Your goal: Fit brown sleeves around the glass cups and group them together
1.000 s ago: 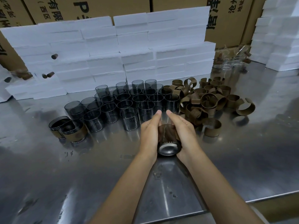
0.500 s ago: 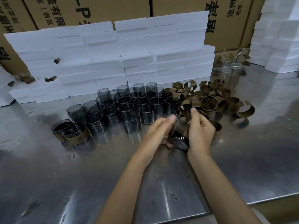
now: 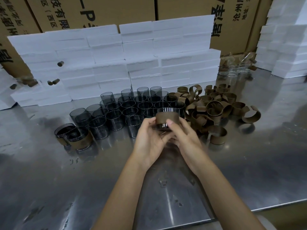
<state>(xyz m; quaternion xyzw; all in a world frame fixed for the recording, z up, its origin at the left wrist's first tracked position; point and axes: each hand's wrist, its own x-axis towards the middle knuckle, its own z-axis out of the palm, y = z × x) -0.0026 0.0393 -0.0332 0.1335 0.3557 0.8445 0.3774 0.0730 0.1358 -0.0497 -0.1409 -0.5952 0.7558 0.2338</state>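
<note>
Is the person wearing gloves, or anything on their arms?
No gloves. The left hand and right hand are both bare. No rings, watch or bracelet show, and both forearms are uncovered down to the bottom edge of the picture, with no sleeves in view.

Two bare forearms entered the head view from the bottom edge, each ending in a bare hand: the left hand [image 3: 147,143] and the right hand [image 3: 186,140]. No gloves, rings, watches or wristbands were visible on either hand or wrist. No sleeve covered either forearm within the frame. The fingernails were short and unpainted. A pale patch at the lower right corner could not be identified.
</note>
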